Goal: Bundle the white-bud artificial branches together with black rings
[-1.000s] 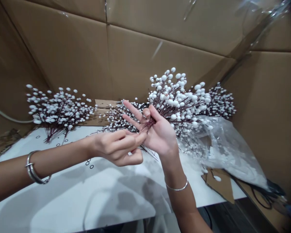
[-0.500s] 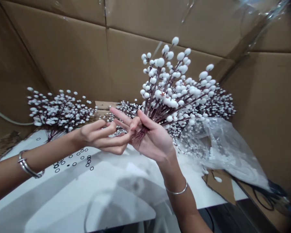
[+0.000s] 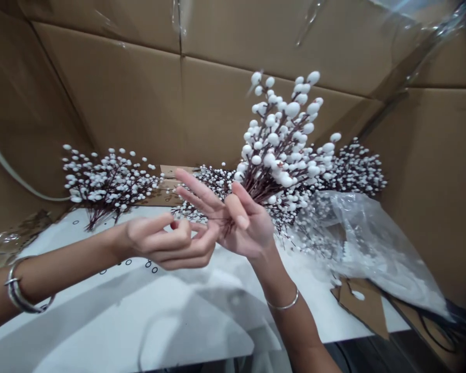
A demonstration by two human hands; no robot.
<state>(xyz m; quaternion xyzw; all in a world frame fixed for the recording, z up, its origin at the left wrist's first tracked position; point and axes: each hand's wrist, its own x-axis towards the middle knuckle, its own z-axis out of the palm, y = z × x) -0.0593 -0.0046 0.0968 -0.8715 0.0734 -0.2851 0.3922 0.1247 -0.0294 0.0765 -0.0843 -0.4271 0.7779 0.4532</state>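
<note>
The right hand (image 3: 245, 223) is raised with its palm turned toward the camera, and a spray of white berries (image 3: 279, 140) is gripped in it. The dark stems are bunched low against the palm and are pressed there by the thumb and 2 curled fingers, while 2 other fingers (image 3: 196, 187) are held straight out toward the left hand. The long axis of the spray is tilted slightly off upright, with the berries fanned out above the right hand and the stem ends poking out just beneath it.

The left hand (image 3: 166, 246) is held out from the left side of the view, half closed, with its fingers curled inward. It is the farther hand from the berries, but its fingertips are just beside the stem ends and the outstretched fingers of the right hand. Whether a thin stem is pinched by those fingertips cannot be told.

Behind the hands, 3 more berry sprays are laid along a white table (image 3: 202, 316), at the left (image 3: 108, 184), the middle (image 3: 205, 181) and the right (image 3: 357, 168). A see-through plastic bag (image 3: 376, 243) is lying at the right, in front of a cardboard box wall (image 3: 101, 103).
</note>
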